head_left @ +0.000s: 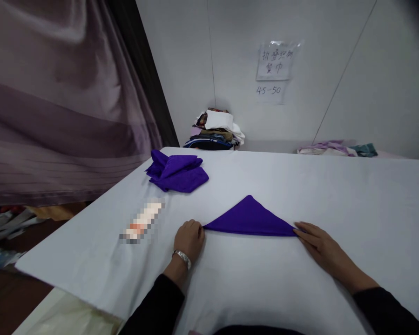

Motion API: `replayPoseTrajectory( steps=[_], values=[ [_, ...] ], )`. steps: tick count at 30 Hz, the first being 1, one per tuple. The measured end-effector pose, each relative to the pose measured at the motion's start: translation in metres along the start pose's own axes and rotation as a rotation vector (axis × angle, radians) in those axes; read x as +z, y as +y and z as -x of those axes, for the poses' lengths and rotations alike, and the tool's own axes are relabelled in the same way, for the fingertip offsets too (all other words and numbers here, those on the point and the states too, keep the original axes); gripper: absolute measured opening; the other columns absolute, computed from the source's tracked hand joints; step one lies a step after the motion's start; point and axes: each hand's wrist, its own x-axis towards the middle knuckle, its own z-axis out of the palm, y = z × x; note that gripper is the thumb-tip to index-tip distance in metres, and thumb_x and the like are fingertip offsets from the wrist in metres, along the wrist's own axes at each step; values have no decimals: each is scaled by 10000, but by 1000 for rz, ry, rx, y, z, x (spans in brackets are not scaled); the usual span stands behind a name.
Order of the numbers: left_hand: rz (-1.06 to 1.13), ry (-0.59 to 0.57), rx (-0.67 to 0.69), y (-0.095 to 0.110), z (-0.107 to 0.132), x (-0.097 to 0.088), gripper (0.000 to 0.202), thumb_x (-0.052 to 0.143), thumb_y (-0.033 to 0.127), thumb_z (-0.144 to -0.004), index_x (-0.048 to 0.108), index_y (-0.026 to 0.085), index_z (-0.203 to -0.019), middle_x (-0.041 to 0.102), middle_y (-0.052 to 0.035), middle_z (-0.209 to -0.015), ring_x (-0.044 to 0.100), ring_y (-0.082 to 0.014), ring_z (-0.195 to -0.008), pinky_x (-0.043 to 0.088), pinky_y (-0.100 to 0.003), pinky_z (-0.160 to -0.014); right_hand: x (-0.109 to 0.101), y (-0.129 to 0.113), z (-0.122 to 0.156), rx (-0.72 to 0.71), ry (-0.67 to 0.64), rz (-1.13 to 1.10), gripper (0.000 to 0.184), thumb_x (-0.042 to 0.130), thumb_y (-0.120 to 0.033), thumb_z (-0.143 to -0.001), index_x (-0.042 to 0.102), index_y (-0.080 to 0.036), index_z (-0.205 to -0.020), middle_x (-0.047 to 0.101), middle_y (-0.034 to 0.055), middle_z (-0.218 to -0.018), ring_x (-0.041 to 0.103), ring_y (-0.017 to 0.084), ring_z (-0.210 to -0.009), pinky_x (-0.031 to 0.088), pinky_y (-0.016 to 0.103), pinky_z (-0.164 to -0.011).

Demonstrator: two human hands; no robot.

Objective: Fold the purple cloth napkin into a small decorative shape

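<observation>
A purple cloth napkin (250, 217) lies on the table, folded into a wide triangle with its peak pointing away from me and its long folded edge toward me. My left hand (190, 238), with a silver bracelet at the wrist, is closed with curled fingers on the triangle's left corner. At the right corner, my right hand (317, 242) pinches the cloth between its fairly straight fingers and the thumb, which is mostly hidden. Further back on the left sits a heap of loose purple cloth (179, 172), apart from both hands.
A white cover spreads over the table (363, 195). Left of my left hand lies a narrow pixelated item (143, 221). Folded clothes (214, 130) are stacked behind the far edge, with more cloths (335, 148) to the right. A curtain (66, 102) hangs at the left; handwritten paper (274, 63) is on the wall.
</observation>
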Motion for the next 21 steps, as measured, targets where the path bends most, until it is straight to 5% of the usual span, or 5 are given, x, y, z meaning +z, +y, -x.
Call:
replayPoseTrajectory(
  steps=[14,18,21],
  values=[
    [268,-47,-40,-19,-5,-13,124,488,203,-776,593,210,-709,610,5,-743,567,-151,-720,431,-264,-641,3,2,2,1,-3,-7,320,442,-266,-901,585,-278,-1187,581,61,-1227,531,237,-1132,482,442,-914],
    [321,97,-12,-12,-15,-18,174,447,166,-790,601,208,-859,641,-17,-886,589,-165,-840,468,-299,-758,2,2,1,-1,-17,3,322,443,-271,-900,584,-283,-1189,583,58,-1226,536,239,-1126,484,439,-911],
    [382,220,145,16,-24,-15,167,468,233,-828,604,210,-923,651,-42,-996,579,-190,-969,452,-353,-879,1,1,0,-9,-13,2,327,441,-278,-900,577,-293,-1197,580,49,-1231,539,238,-1122,486,433,-909]
  ],
)
